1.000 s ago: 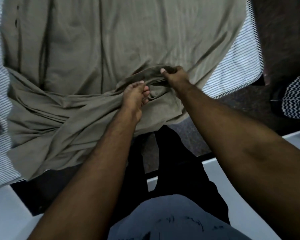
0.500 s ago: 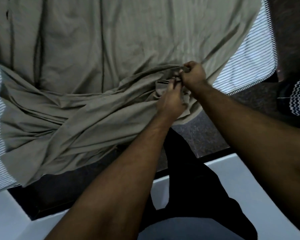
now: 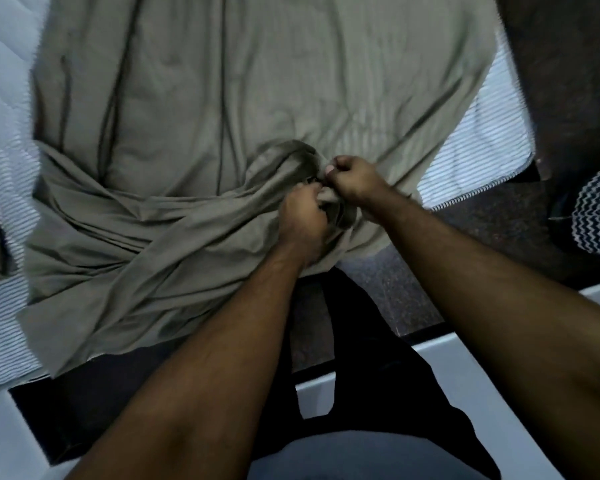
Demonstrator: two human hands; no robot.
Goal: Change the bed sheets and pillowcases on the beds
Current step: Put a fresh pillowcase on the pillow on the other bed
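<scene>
An olive-green bed sheet lies spread over a striped white mattress, bunched into thick folds along its near edge. My left hand grips a bunched fold of the sheet with curled fingers. Right beside it, my right hand pinches the same gathered edge, thumb up. Both hands touch each other at the bunch. The sheet's near part hangs over the mattress edge toward my legs.
Dark speckled floor lies to the right of the bed. A black-and-white zigzag cloth sits at the right edge. A white ledge runs across below, by my dark trousers. Quilted bare mattress shows at upper left.
My left hand slid right along the sheet's edge to join my right hand and closed on the bunched fabric. The view shifted slightly left.
</scene>
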